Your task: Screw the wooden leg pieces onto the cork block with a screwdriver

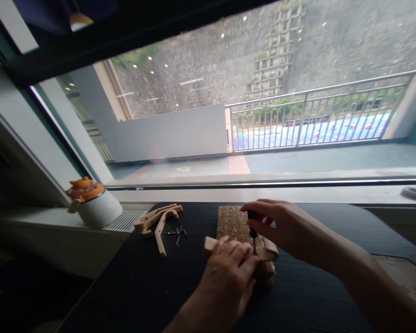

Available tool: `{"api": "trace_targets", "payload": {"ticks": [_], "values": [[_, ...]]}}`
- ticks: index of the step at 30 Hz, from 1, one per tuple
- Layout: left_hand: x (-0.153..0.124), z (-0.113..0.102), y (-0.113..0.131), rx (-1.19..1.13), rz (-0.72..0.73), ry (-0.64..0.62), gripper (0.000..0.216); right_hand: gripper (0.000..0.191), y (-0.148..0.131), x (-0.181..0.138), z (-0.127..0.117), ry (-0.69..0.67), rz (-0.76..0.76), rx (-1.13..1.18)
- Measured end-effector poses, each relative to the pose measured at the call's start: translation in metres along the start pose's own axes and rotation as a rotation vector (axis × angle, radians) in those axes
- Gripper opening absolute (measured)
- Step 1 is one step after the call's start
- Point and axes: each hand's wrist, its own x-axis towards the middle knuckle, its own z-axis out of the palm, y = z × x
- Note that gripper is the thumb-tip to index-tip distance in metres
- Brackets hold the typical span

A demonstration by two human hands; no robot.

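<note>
Pinching the screwdriver [253, 231] roughly upright in the right hand [280, 226] over the near half of the speckled block [232, 222], holding the wooden piece [267, 252] across that block with left hand [230, 266] fingers curled over, so could skid and jab those if pushed crooked, ngl.

Middle of the curved pale wooden piece [267, 252] is hidden under the left hand [229, 273]; can't see how the fingers close beneath it. Lower part of the mottled brown rectangular block [231, 224] mostly covered too. Right hand [272, 221] hides part of the black-handled screwdriver [253, 232]; tip contact too small to confirm. Small dark metal screws [178, 233] overlap, no reliable count. Both forearms and the black wood-grain table [135, 286] run out of frame.
</note>
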Motion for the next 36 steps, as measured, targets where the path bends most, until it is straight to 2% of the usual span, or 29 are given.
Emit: {"api": "trace_targets", "payload": {"ticks": [5,11,17,22,26,36], "values": [[-0.001,-0.001,0.001,-0.002,0.005,0.017,0.034,0.033,-0.008,-0.003,-0.002,-0.023,-0.028,0.015],[-0.001,-0.002,0.001,0.006,0.002,0.003,0.035,0.028,-0.002,-0.001,-0.004,0.005,-0.035,0.064],[-0.001,-0.002,0.002,0.008,-0.007,-0.015,0.037,0.023,0.006,0.002,-0.005,0.03,-0.028,-0.024],[-0.001,-0.002,0.002,0.016,0.0,-0.008,0.037,0.029,0.0,0.001,0.001,-0.003,-0.019,-0.102],[-0.002,-0.001,0.001,0.023,-0.002,0.002,0.038,0.037,-0.005,-0.002,0.005,-0.034,-0.046,-0.031],[-0.002,0.0,0.001,0.017,0.001,-0.003,0.04,0.033,-0.001,0.0,0.002,0.011,-0.034,0.034]]}}
